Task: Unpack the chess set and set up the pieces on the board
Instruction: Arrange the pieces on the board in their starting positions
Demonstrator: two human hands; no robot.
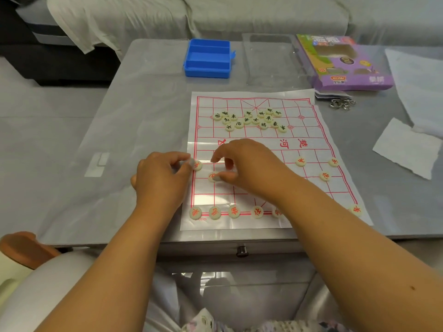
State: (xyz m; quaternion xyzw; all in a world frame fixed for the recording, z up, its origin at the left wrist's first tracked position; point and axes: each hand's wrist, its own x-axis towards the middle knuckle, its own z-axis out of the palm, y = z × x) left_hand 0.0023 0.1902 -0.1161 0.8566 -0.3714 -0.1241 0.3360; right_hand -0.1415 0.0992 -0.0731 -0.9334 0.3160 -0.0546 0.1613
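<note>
Near board (311, 140) edge: red back row placed. Left hand (160, 178) pinches edge soldier piece (198, 165); right hand (242, 161) pinches cannon piece (212, 176). Risk: forearm drags placed pieces. Farther: black pieces (249, 121) heaped, unplaced.

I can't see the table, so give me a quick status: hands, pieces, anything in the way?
Left hand pinching a red piece; right hand on another. Black pieces still heaped on the board. Nothing in the way.
</note>
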